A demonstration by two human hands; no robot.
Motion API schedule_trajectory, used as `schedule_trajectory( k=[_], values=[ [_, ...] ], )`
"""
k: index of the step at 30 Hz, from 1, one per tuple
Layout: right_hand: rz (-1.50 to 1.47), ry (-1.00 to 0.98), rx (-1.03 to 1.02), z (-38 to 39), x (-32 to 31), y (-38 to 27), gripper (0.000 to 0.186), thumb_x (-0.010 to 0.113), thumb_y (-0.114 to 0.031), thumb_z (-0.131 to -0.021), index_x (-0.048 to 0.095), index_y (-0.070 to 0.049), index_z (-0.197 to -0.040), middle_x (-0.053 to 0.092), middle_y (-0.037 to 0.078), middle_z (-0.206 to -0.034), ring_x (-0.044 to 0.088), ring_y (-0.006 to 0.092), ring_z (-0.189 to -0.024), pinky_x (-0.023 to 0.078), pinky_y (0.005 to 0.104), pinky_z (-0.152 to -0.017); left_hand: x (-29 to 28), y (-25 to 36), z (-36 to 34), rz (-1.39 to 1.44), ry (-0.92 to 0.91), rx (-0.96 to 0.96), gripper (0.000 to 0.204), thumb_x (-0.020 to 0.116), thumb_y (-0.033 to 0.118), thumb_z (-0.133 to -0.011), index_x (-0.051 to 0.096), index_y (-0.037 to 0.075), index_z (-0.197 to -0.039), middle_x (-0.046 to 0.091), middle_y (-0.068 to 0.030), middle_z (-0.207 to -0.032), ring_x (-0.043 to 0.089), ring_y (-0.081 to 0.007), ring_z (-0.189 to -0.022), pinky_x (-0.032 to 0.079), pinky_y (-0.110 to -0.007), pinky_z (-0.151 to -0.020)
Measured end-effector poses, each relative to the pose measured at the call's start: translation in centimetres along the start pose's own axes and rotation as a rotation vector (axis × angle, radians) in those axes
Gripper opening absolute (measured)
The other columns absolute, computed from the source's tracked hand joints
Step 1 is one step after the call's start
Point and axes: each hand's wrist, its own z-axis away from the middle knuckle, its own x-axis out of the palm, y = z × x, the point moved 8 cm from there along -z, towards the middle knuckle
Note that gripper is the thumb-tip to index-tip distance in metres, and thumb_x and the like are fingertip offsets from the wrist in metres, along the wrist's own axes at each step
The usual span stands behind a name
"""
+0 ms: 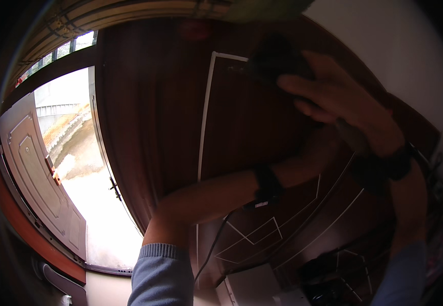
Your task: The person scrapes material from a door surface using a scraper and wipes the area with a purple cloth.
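Note:
My right hand [328, 86] is raised at the upper right, its fingers closed round a dark, blocky thing [277, 58]. That thing is against or just in front of a dark brown panel [252, 117] with white lines on it; whether it touches cannot be made out. In deep shadow below, my left hand [326, 143] reaches across beside my right wrist, its fingers too dark to make out. A greyish thing [352, 137] shows between the two; what holds it is unclear. Black bands [266, 186] circle both wrists, and a thin cable runs down from the left one.
At the left a pale panelled door [40, 168] stands open onto a bright outdoor area. A woven, ribbed ceiling-like surface [124, 18] curves along the top. White box-like things [252, 285] stand at the bottom, and a pale wall [384, 46] lies at the upper right.

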Motion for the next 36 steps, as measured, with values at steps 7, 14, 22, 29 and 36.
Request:
schedule_trajectory(
  k=[7, 14, 22, 29, 36],
  values=[
    [-0.035, -0.059, -0.029, 0.3, -0.1, -0.4, 0.037, 0.058, -0.029, -0.088, 0.05, -0.003, -0.113, 0.048, -0.002, -0.058, 0.038, 0.0021, -0.041, 0.028, 0.0155, -0.035, -0.5, 0.4, 0.2, 0.254, 0.007, -0.109, 0.01, 0.046, 0.0, -0.083, 0.051, 0.001, -0.092, 0.055, -0.0096, -0.087, 0.054, -0.0218, -0.082, 0.046, -0.031, -0.071],
    [0.028, -0.054, -0.019, -0.5, -0.7, 0.8, 0.041, 0.059, -0.028, -0.088, 0.048, -0.001, -0.115, 0.049, -0.002, -0.059, 0.039, 0.0022, -0.041, 0.028, 0.0157, -0.035, -1.8, 1.3, 0.2, 0.445, -0.006, -0.205, 0.018, 0.043, 0.01, -0.086, 0.052, 0.001, -0.099, 0.054, -0.0073, -0.087, 0.053, -0.0199, -0.08, 0.046, -0.031, -0.071],
    [0.103, 0.044, -0.047, 0.1, -0.8, -0.4, 0.026, 0.055, -0.021, -0.089, 0.053, -0.001, -0.106, 0.047, 0.0, -0.053, 0.037, 0.0033, -0.038, 0.026, 0.0176, -0.034, -0.8, -0.3, -0.1, 0.144, -0.054, -0.167, 0.019, 0.048, 0.0, -0.08, 0.054, 0.001, -0.098, 0.056, -0.0119, -0.089, 0.056, -0.0239, -0.081, 0.047, -0.033, -0.071],
    [0.073, -0.028, -0.021, 0.0, 0.0, -0.6, 0.023, 0.054, -0.02, -0.089, 0.053, -0.001, -0.103, 0.045, -0.001, -0.052, 0.035, 0.002, -0.037, 0.024, 0.0174, -0.033, -1.5, 1.3, 0.0, 0.205, 0.052, -0.015, 0.02, 0.049, -0.004, -0.077, 0.053, 0.001, -0.096, 0.056, -0.0129, -0.089, 0.055, -0.0259, -0.083, 0.047, -0.033, -0.071],
    [-0.001, -0.019, -0.098, -0.5, 0.0, -0.8, 0.026, 0.054, -0.021, -0.089, 0.052, -0.001, -0.105, 0.048, 0.0, -0.053, 0.036, 0.0022, -0.037, 0.024, 0.0179, -0.032, -0.8, 0.2, 0.2, 0.614, 0.001, -0.35, 0.016, 0.047, -0.001, -0.082, 0.051, 0.001, -0.097, 0.056, -0.0105, -0.091, 0.055, -0.0227, -0.084, 0.046, -0.032, -0.074]
  ],
)
